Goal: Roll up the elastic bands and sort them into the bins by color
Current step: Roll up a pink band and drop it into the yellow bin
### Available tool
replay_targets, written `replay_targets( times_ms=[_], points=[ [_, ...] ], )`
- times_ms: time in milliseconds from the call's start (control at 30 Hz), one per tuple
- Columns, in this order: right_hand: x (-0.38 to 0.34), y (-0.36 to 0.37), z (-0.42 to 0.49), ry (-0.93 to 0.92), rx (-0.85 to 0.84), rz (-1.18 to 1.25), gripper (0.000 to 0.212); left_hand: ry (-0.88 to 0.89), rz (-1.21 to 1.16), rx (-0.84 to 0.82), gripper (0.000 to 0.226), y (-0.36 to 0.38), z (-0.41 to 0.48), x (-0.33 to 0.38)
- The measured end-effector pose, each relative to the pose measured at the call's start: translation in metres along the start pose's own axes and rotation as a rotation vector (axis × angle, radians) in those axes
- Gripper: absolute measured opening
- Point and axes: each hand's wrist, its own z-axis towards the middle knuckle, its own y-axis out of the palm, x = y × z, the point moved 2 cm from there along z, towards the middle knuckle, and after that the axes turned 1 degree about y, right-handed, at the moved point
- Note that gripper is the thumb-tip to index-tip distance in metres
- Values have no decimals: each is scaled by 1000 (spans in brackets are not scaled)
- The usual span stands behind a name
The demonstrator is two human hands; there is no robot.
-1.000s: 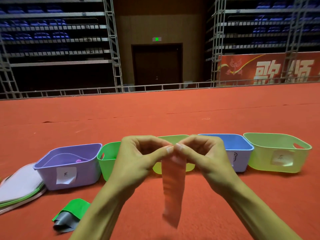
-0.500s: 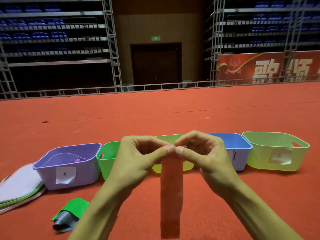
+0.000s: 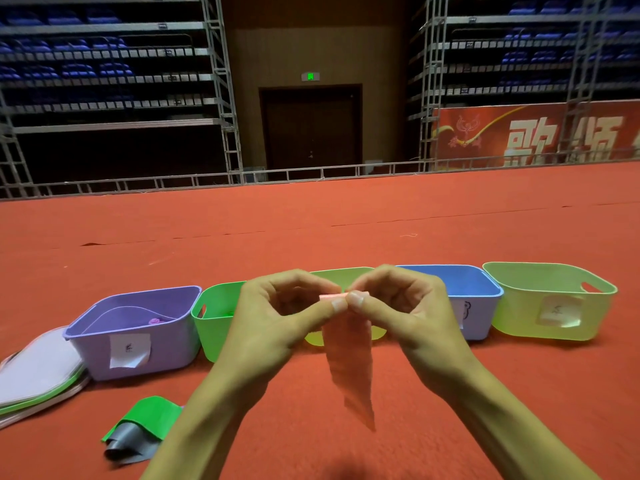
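Fingers (image 3: 332, 304) of L hand (image 3: 273, 320) + R hand (image 3: 408, 313) pinch pink band (image 3: 349, 368), hiding mid bin (image 3: 341, 273) (green band (image 3: 152, 415) front-left).

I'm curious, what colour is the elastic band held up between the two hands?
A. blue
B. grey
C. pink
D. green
C: the left hand and right hand both pinch the rolled top of a pink band whose tail hangs down, while the green band and grey band lie untouched at lower left.
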Motion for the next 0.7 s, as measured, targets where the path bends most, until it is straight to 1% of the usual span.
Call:
replay_targets(
  times_ms=[67,133,233,367,467,533,700],
  points=[
    [-2,0,-1,-4,14,23,11,-25,-19,-43,23,2,-1,1],
    [-2,1,-1,-1,25,40,13,-27,-18,-51,22,1,-1,1],
    [0,2,-3,9,34,28,10,7,21,-19,18,-1,0,1],
    [0,4,-3,53,24,35,13,42,52,7,9,-2,-1,3],
    [1,5,-1,84,19,22,14,36,33,27,9,-3,-2,4],
    [1,4,-1,72,31,-17,15,31,27,40,10,-4,-3,3],
    [0,5,-2,16,22,-35,4,30,25,58,15,-6,-3,-1]
  ],
)
